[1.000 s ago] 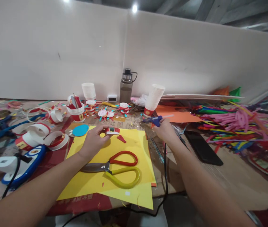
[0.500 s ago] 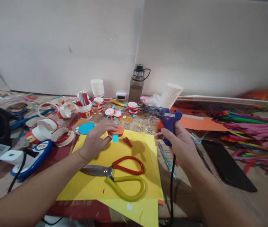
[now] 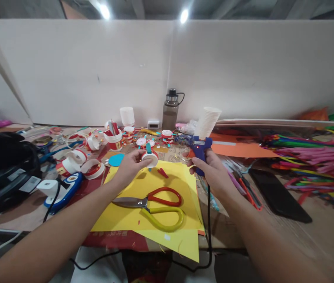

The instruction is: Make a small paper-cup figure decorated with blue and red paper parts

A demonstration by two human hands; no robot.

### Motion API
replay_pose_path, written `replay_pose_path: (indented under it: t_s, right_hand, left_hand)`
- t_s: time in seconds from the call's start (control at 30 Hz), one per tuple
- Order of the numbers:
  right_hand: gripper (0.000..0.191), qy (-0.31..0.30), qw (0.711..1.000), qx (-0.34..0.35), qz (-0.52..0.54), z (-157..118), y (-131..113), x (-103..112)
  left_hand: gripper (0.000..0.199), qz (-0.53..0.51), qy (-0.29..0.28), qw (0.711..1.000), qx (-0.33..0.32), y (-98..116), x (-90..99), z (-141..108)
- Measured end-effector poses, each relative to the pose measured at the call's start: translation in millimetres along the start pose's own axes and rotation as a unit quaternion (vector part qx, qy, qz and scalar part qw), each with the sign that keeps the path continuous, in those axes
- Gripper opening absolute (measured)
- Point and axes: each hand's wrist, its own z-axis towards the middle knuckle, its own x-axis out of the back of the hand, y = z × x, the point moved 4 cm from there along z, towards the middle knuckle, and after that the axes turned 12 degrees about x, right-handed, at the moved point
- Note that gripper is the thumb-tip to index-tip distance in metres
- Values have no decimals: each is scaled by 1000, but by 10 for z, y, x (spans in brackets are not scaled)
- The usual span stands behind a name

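Observation:
My left hand (image 3: 132,166) pinches a small paper-cup drum (image 3: 151,159) with a pale round face, a red rim and teal tabs, held over the yellow paper (image 3: 119,221). In my right hand (image 3: 209,169) is a blue hot glue gun (image 3: 200,148), its small red light lit and its nozzle pointing left. Below the hands lie large scissors (image 3: 152,202) with one red and one yellow handle. A folded red paper strip (image 3: 163,173) rests on the yellow sheet near the drum.
Cut cup rings (image 3: 93,169) and a blue-white power strip (image 3: 66,190) lie left. Behind stand a cup of red strips (image 3: 114,139), finished-looking drums (image 3: 167,135), a water bottle (image 3: 170,112) and stacked paper cups (image 3: 208,122). A phone (image 3: 278,194) and pipe cleaners (image 3: 311,153) lie right.
My left hand has turned the drum from its orange face to its pale face. The camera has tilted up, bringing ceiling lights into view; the glue gun stays in my right hand.

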Motion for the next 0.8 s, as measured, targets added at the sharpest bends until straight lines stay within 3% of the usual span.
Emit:
replay_pose_path:
  t_s: [0.17,0.27,0.43,0.57,0.8]
  right_hand:
    - [20,-49,998,26,-34,-38,-82,-63]
    - [14,-86,993,47,-64,-66,-151,-83]
    - [23,-106,985,57,-126,-91,-201,-39]
    - [23,-146,975,59,-156,-110,-231,-44]
    - [21,-158,956,111,-221,-116,-240,-51]
  left_hand:
    - [25,122,44,986,-106,81,58,-17]
    - [21,202,65,953,-215,208,77,-78]
    - [13,243,89,896,-360,381,83,-203]
    - [18,259,109,874,-396,435,81,-249]
    - [17,262,115,872,-397,447,88,-255]
